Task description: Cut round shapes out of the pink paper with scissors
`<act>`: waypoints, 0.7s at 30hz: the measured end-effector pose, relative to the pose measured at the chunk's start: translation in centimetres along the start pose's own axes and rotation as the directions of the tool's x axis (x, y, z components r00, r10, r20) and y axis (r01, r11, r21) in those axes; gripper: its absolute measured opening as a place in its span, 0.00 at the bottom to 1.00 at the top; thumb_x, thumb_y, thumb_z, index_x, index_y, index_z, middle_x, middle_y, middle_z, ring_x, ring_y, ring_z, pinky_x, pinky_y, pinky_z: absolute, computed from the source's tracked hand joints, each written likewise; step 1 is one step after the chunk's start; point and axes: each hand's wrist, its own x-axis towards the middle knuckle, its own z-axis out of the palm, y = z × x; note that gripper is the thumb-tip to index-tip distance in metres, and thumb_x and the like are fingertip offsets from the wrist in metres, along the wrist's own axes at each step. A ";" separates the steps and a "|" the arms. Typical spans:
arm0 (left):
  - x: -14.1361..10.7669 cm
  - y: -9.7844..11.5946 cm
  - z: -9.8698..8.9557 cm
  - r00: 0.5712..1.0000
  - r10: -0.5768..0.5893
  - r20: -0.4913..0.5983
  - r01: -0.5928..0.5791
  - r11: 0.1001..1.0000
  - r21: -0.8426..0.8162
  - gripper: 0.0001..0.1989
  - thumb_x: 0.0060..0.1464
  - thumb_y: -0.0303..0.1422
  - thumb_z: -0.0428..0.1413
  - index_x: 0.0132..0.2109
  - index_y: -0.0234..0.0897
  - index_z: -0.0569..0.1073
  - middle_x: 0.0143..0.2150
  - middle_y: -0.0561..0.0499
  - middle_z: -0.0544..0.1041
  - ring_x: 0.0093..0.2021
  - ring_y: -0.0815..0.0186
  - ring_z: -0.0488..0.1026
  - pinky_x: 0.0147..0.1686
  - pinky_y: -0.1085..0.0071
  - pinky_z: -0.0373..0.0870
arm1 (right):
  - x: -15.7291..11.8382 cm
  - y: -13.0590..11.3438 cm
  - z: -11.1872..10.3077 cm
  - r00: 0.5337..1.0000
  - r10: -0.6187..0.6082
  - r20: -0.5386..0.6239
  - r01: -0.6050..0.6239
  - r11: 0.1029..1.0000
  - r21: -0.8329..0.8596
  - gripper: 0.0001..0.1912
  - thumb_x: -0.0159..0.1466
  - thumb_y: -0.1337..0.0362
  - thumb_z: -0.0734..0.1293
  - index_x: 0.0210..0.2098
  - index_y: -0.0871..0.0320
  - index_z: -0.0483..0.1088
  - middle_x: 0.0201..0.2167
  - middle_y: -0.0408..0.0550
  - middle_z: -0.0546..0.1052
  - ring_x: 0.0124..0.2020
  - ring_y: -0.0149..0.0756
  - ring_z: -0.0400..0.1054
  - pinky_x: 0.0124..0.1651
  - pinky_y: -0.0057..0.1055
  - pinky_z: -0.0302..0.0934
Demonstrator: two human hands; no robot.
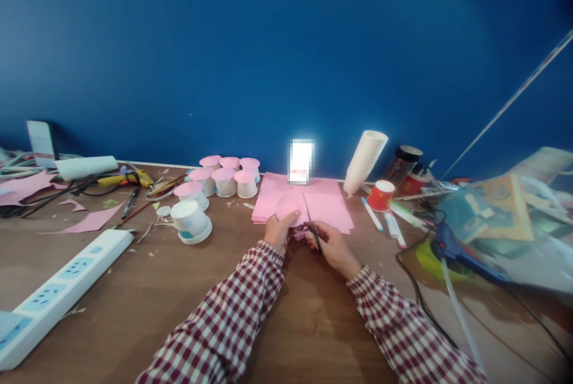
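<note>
My left hand (281,230) pinches a rounded piece of pink paper (289,203) between thumb and fingers. Close on its right, my right hand (330,243) is closed on dark-handled scissors (316,237), whose blades point up and away beside the paper's right edge. Beneath and behind both lies a stack of pink sheets (331,202) on the brown table. To the left stand several white paper cups (224,183) topped with pink paper, and nearer me a white cup (187,219) without a pink top, resting on a white lid or ring.
A white power strip (67,288), a yellow glue gun (128,179) and pink scraps (96,218) lie left. Behind the sheets is a bright blurred rectangle (301,162). Rightward are stacked cups (367,160), a red cup (381,196), markers (372,214) and a blue glue gun (465,258).
</note>
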 end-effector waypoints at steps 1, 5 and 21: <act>0.0 0.0 0.0 1.000 -0.004 0.006 0.004 1.000 0.000 0.13 0.41 0.26 0.64 0.36 0.24 0.73 0.21 0.50 0.74 0.16 0.72 0.67 0.13 0.78 0.62 | 0.0 0.0 0.0 1.000 -0.001 -0.004 0.001 1.000 -0.003 0.21 0.57 0.55 0.70 0.46 0.61 0.72 0.23 0.42 0.70 0.23 0.28 0.60 0.27 0.27 0.59; 0.0 0.0 0.0 0.999 -0.012 0.033 0.013 1.000 -0.015 0.14 0.40 0.27 0.65 0.36 0.25 0.73 0.22 0.49 0.75 0.17 0.71 0.69 0.14 0.78 0.63 | 0.0 0.0 0.0 1.000 -0.005 -0.005 0.005 1.000 -0.001 0.20 0.57 0.56 0.69 0.45 0.62 0.72 0.22 0.41 0.68 0.23 0.27 0.59 0.26 0.26 0.57; 0.3 -0.2 -0.2 1.000 -0.009 0.000 0.009 1.000 -0.029 0.16 0.38 0.27 0.66 0.36 0.25 0.73 0.24 0.48 0.76 0.20 0.70 0.71 0.14 0.78 0.64 | 0.0 -0.1 0.0 1.000 0.015 -0.007 -0.015 1.000 -0.003 0.20 0.57 0.56 0.69 0.45 0.61 0.72 0.21 0.40 0.67 0.21 0.27 0.59 0.24 0.25 0.57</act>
